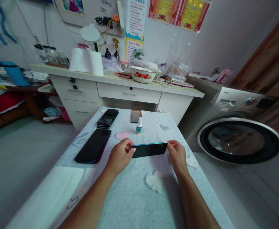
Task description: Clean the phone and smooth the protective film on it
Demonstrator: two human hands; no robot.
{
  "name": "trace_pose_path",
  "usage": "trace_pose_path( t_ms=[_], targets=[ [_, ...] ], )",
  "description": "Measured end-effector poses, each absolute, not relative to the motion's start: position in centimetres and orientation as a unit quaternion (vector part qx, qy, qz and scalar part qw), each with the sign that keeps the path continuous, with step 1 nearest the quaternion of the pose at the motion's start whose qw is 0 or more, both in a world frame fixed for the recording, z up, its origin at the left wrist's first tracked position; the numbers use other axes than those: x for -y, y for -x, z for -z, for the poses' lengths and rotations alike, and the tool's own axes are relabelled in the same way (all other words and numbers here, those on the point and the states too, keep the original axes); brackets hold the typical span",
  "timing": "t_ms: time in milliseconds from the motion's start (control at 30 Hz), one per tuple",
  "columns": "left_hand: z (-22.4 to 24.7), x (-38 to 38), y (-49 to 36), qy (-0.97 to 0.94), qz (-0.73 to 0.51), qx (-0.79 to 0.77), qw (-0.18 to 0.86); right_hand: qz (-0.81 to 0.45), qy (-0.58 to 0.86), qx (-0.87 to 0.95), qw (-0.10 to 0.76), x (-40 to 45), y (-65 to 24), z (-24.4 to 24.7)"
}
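Note:
A dark phone with a blue edge (150, 150) is held sideways and tilted above the cloth-covered table, between both hands. My left hand (121, 155) pinches its left end, thumb and fingers closed on it. At the right end my right hand (177, 156) grips the phone with closed fingers. Just beyond it stands a small white spray bottle with a blue label (139, 126). Farther back lies a gold-brown phone (136, 116). On the left, one large black phone (93, 146) lies nearest, and behind it a stack of phones (107, 117) rests on the cloth.
The table (134, 197) has a heart-patterned cloth. Behind it stands a white desk (130, 92) with a paper roll (96, 63), a floral bowl (143, 74) and plastic bags. A washing machine (237, 127) is at the right, a low shelf (32, 92) at the left.

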State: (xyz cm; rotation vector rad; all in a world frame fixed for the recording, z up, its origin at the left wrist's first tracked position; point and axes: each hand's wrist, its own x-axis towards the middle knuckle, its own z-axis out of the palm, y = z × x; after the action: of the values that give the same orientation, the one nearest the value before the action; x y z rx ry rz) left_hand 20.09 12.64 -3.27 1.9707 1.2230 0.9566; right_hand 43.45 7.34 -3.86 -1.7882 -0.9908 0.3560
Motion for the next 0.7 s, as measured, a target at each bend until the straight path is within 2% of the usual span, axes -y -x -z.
trace_pose_path(
  t_ms=[200, 500, 700],
  targets=[
    [3.48, -12.62, -20.03, -0.747, -0.363, -0.465, 0.306, -0.153, 0.754, 0.413, 0.487, -7.39, -43.72, 4.18],
    [3.31, -12.56, -20.04, -0.743, -0.361, -0.473, 0.307, -0.226, 0.689, 0.369, 0.581, -7.30, -42.97, 3.36],
    [3.28, -12.48, -20.10, -0.743, -0.363, -0.470, 0.310, -0.201, 0.719, 0.385, 0.543, -7.36, -43.49, 3.87]
  ],
)
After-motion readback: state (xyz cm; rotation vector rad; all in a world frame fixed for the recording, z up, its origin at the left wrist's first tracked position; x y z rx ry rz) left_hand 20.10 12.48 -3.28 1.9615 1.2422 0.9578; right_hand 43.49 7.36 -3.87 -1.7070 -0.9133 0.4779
